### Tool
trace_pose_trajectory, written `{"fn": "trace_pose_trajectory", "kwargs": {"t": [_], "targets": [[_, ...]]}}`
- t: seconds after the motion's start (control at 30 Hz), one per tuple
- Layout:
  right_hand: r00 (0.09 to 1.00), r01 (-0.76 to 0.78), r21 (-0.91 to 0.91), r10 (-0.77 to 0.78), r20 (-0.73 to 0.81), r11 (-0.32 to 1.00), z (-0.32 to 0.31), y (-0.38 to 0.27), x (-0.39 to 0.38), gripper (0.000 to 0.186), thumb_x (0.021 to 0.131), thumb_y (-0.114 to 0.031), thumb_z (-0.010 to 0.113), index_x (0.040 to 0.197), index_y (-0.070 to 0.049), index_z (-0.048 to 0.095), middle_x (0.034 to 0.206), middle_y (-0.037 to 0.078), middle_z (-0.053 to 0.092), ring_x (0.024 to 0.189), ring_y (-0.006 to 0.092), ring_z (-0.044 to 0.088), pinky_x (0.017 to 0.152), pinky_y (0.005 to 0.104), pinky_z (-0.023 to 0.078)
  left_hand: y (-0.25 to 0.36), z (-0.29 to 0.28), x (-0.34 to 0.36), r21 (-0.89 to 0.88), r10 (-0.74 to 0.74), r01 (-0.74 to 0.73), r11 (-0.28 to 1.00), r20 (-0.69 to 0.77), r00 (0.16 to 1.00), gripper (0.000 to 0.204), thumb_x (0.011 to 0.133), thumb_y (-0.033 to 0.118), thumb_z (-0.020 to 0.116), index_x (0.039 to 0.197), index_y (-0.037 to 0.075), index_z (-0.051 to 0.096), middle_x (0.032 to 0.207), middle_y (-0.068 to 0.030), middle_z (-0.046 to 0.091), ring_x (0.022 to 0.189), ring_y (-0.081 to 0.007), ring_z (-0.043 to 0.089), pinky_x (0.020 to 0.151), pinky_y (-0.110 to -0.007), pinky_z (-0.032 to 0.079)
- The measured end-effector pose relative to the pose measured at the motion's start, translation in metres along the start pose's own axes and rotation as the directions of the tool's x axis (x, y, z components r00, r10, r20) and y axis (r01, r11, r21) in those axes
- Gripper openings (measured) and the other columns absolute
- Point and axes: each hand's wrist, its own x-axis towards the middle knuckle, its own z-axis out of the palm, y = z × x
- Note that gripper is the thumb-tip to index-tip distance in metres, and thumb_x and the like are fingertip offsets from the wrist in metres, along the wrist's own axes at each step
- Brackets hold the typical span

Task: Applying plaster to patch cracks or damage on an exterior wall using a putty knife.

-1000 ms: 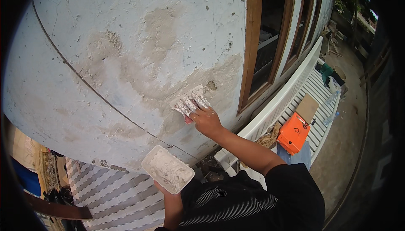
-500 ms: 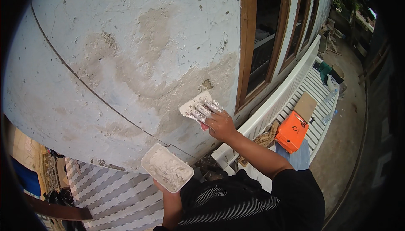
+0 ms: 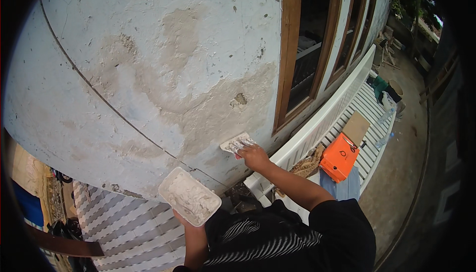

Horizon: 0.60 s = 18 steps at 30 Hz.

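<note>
Since the frame half a second ago was taken, more of the rough, grey-beige bare patch (image 3: pixel 210 118) on the wall (image 3: pixel 233 14) has been uncovered, the spreader (image 3: pixel 232 144) now sitting lower, well below the pitted hole (image 3: pixel 239 99). Wall: pale-blue paint, cracked and flaking. Bench (image 3: pixel 371 102): white, slatted, to the right, running below a brown wooden window frame (image 3: pixel 288 48). On it, a glossy orange box (image 3: pixel 338 158) near a flat brown board (image 3: pixel 356 125). Tub (image 3: pixel 210 214): white, rectangular, rounded corners, shifted slightly left in view; holds thick off-white paste (image 3: pixel 191 196), surface ridged. Left hand (image 3: pixel 187 222) curled at the tub's underside, gripping it; fingers largely hidden. Right hand (image 3: pixel 255 158) closed on the spreader, fingers across its flat, paste-smeared blade, at the patch's lower edge; firm wall contact cannot be confirmed.
</note>
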Motion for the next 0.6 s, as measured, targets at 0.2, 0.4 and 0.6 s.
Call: {"fn": "trace_pose_trajectory", "kwargs": {"t": [0.2,0.4,0.6], "targets": [[0.986,0.004,0.006,-0.003,-0.169,1.0,-0.081,-0.034,0.051,0.022,0.073,-0.004,0.062,0.092,-0.011,0.07,0.088,0.007,0.067,0.092,0.0282,0.066,0.079,0.0428,0.052,-0.005,-0.01,0.002,0.002,-0.026,0.026,1.0,-0.022,0.999,0.083,0.086,0.063,0.05,0.152,0.016,0.028,0.146,-0.021,0.042,0.128,-0.0422,0.048,0.104,-0.067,0.034],[0.912,0.122,-0.07,-0.14,-0.386,0.99,-0.103,-0.059,0.132,0.039,0.071,-0.002,0.067,0.108,-0.012,0.071,0.115,0.009,0.067,0.11,0.0285,0.063,0.077,0.0406,0.051,-0.007,0.008,0.002,0.005,-0.011,0.011,1.0,0.036,0.999,0.083,0.087,0.061,0.05,0.152,0.015,0.027,0.146,-0.0229,0.041,0.129,-0.0425,0.046,0.102,-0.066,0.038],[0.868,0.085,-0.066,-0.106,-0.485,0.994,-0.057,-0.064,0.129,0.022,0.074,-0.011,0.066,0.095,-0.012,0.07,0.098,0.01,0.067,0.093,0.0298,0.066,0.075,0.0418,0.053,0.003,-0.011,-0.007,-0.005,0.032,-0.032,0.999,-0.058,0.998,0.084,0.087,0.062,0.05,0.152,0.014,0.026,0.146,-0.0235,0.041,0.129,-0.0437,0.047,0.102,-0.065,0.039]]}}
